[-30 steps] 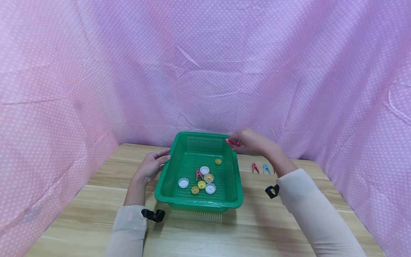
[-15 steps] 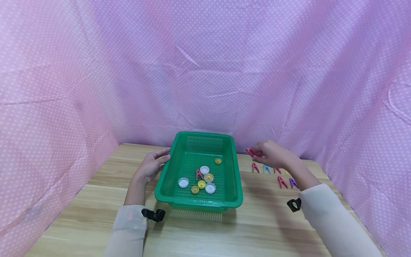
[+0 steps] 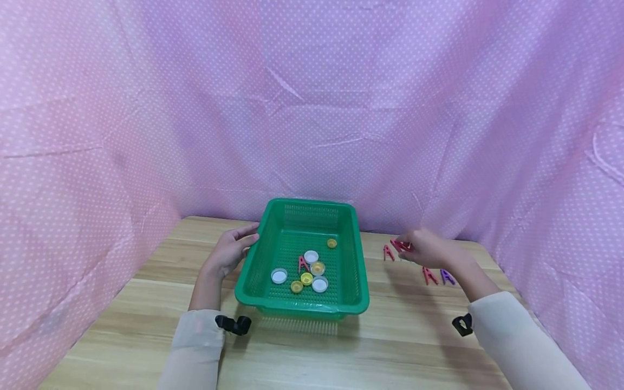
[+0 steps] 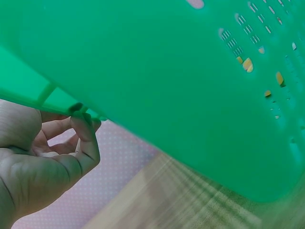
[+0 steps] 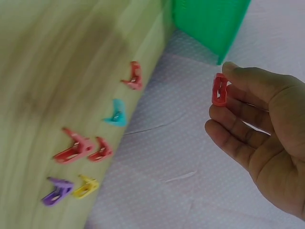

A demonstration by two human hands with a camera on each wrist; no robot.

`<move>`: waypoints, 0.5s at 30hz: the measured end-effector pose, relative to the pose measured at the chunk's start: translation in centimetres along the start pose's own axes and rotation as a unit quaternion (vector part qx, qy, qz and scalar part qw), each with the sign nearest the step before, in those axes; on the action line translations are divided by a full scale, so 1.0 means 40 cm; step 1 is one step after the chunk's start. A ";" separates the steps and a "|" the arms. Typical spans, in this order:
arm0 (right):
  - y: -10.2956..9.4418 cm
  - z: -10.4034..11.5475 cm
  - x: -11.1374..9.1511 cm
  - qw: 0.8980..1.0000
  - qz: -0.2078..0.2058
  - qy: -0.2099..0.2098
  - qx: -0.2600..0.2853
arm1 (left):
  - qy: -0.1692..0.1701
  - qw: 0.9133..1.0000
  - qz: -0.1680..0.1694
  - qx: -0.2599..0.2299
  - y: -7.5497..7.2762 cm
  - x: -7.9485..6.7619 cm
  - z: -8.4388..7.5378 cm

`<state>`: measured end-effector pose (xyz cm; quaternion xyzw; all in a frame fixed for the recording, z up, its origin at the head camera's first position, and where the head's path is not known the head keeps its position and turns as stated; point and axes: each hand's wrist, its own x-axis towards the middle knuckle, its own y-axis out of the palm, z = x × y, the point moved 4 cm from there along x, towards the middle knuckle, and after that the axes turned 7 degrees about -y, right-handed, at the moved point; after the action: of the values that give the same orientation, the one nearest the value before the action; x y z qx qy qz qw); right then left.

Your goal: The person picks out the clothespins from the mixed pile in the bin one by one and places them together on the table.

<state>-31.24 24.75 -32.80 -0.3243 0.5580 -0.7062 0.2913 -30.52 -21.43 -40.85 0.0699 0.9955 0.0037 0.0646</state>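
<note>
A green plastic basket (image 3: 302,310) is tilted over the table, its left rim held between the thumb and fingers of my left hand (image 3: 228,252). In the left wrist view the thumb and fingertips of this hand (image 4: 52,162) meet at the basket's edge. Inside lie a red clothespin (image 3: 303,264) and several white and yellow bottle caps (image 3: 319,284). Right of the basket, my right hand (image 3: 428,248) pinches another red clothespin (image 5: 219,89) at its fingertips, above the table's back part. The remaining fingers are bent loosely below it.
Several clothespins lie on the wooden table (image 3: 312,357) at the right: red (image 5: 136,76), light blue (image 5: 116,114), yellow (image 5: 86,186) and purple (image 5: 58,191). My right hand hides some in the head view. A pink dotted cloth (image 3: 312,135) hangs behind the table.
My right hand has moved right and down with the red clothespin, from the basket's back right corner to above the clothespins on the table. The left hand stays at the rim.
</note>
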 end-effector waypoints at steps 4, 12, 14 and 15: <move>0.034 -0.022 -0.021 0.999 0.024 0.022 0.011 | 0.000 1.000 -0.002 0.001 -0.001 -0.001 0.000; 0.099 -0.050 -0.071 0.998 0.041 0.041 0.019 | 0.003 1.000 0.001 0.004 0.001 -0.001 0.001; 0.115 -0.058 -0.080 0.998 0.045 0.044 0.018 | 0.002 1.000 -0.001 0.003 0.002 -0.002 0.001; 0.122 -0.060 -0.084 0.998 0.044 0.038 0.011 | 0.001 1.000 -0.002 0.002 0.002 -0.003 0.002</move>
<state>-30.80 27.78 -38.41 -0.2689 0.5747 -0.7104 0.3046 -30.38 -21.36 -40.91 0.0683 0.9957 0.0016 0.0632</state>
